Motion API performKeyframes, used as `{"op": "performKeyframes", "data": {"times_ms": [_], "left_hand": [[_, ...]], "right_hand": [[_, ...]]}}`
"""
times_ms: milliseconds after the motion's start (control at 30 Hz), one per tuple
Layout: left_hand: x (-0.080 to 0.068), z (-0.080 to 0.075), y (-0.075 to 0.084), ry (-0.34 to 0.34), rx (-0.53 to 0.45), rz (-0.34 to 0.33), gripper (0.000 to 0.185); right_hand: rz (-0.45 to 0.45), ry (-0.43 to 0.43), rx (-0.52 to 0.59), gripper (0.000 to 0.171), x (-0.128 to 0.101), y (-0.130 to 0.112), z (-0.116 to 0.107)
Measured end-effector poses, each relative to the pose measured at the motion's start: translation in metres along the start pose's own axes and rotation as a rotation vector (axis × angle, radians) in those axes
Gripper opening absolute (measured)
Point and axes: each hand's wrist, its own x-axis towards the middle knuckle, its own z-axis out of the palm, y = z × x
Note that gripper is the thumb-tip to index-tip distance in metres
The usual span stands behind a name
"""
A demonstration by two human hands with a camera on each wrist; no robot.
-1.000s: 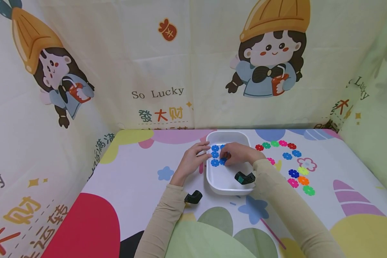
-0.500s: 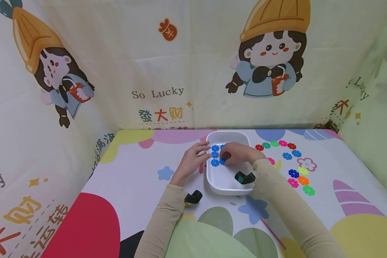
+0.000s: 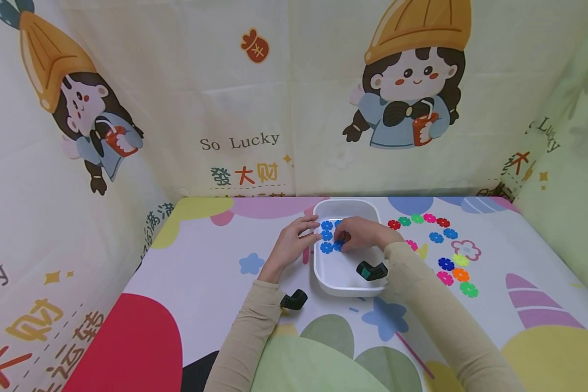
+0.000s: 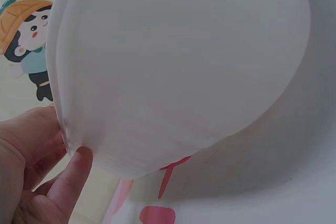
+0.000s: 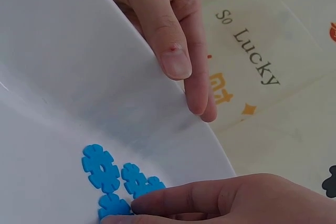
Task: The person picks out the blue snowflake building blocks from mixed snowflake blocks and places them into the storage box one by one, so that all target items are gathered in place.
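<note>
While the left hand (image 3: 292, 244) steadies the white tray (image 3: 345, 280) by its left wall, thumb hooked over the rim and fingers against the outside, the right hand (image 3: 362, 233) reaches down inside it with fingers curled low over a cluster of blue snowflake pieces (image 3: 327, 235). Its fingertips (image 5: 157, 203) touch the nearest piece on the tray floor, though whether they actually pinch it I cannot tell. More coloured snowflake pieces (image 3: 446, 264) lie scattered on the patterned tablecloth (image 3: 201, 272) to the right of the tray.
</note>
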Motion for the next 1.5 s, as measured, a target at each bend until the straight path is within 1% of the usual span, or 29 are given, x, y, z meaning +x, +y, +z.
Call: {"op": "performKeyframes", "data": {"times_ms": [667,933,1000,1167,1333,1400,1500], "left_hand": [[0.001,0.002,0.001,0.001,-0.003,0.006,0.037],[0.001,0.003,0.001,-0.002,0.000,0.007,0.038],[0.001,0.003,0.001,-0.003,0.001,0.008,0.038],[0.001,0.003,0.001,0.001,0.002,0.006,0.038],[0.001,0.002,0.001,0.007,0.003,0.006,0.039],[0.001,0.002,0.000,0.010,0.002,0.007,0.038],[0.001,0.001,-0.001,0.015,0.004,0.004,0.037]], "right_hand": [[-0.015,-0.002,0.008,0.037,0.000,-0.001,0.001],[0.020,0.011,0.032,0.037,-0.005,-0.001,-0.005],[0.015,0.023,0.032,0.037,-0.008,0.000,-0.008],[-0.016,0.078,0.066,0.034,-0.015,0.003,-0.017],[-0.039,0.186,0.076,0.034,-0.027,0.008,-0.027],[-0.029,0.230,0.065,0.034,-0.033,0.010,-0.030],[0.000,0.279,0.081,0.034,-0.046,0.014,-0.034]]}}
